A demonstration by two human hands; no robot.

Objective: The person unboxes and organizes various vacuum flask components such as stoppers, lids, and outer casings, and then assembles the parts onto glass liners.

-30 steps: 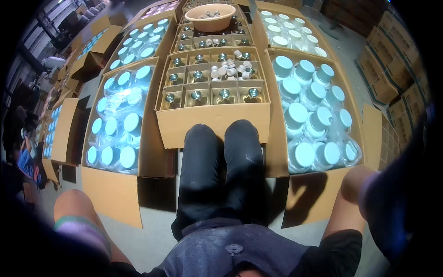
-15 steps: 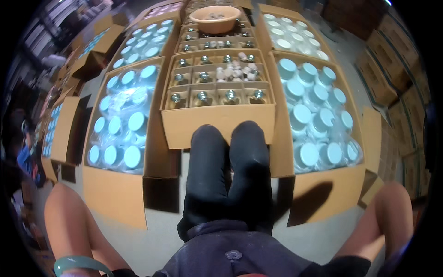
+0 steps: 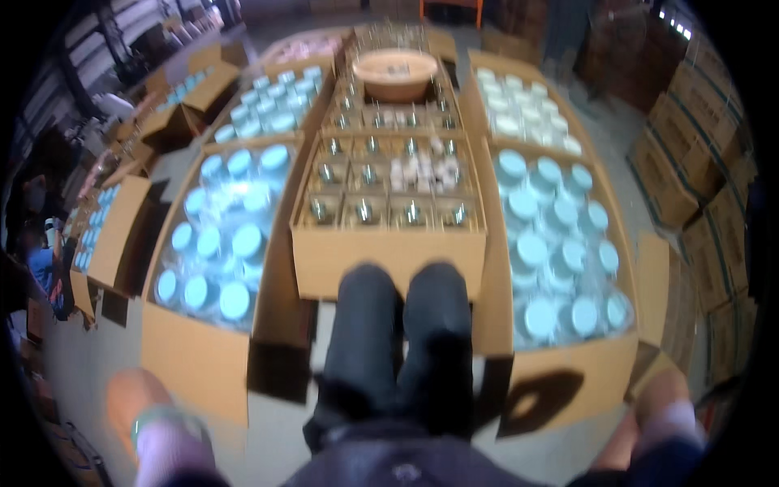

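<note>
My left hand (image 3: pixel 172 450) is at the lower left edge, blurred, with a pale lavender covering below a green bracelet (image 3: pixel 166 418). A similar pale covering shows on my right hand (image 3: pixel 669 418) at the lower right. The fingers of both are blurred or cut off, so what they hold cannot be seen. Both hands are apart from the boxes. Ahead of my knees stands a divided carton (image 3: pixel 389 256) of glass bottles (image 3: pixel 364 211). Small whitish pieces (image 3: pixel 422 172) lie heaped over its right-hand compartments.
Open cartons of blue-lidded containers flank me on the left (image 3: pixel 199 243) and right (image 3: pixel 568 252). A peach basin (image 3: pixel 395 75) rests on the divided cartons farther back. White-lidded containers (image 3: pixel 515 105) are at the far right. Closed cartons (image 3: pixel 714 211) are stacked at the right edge.
The view has tilted up, so the boxes appear lower. Both arms have shifted, and the pale coverings on the hands now show at the lower corners.
</note>
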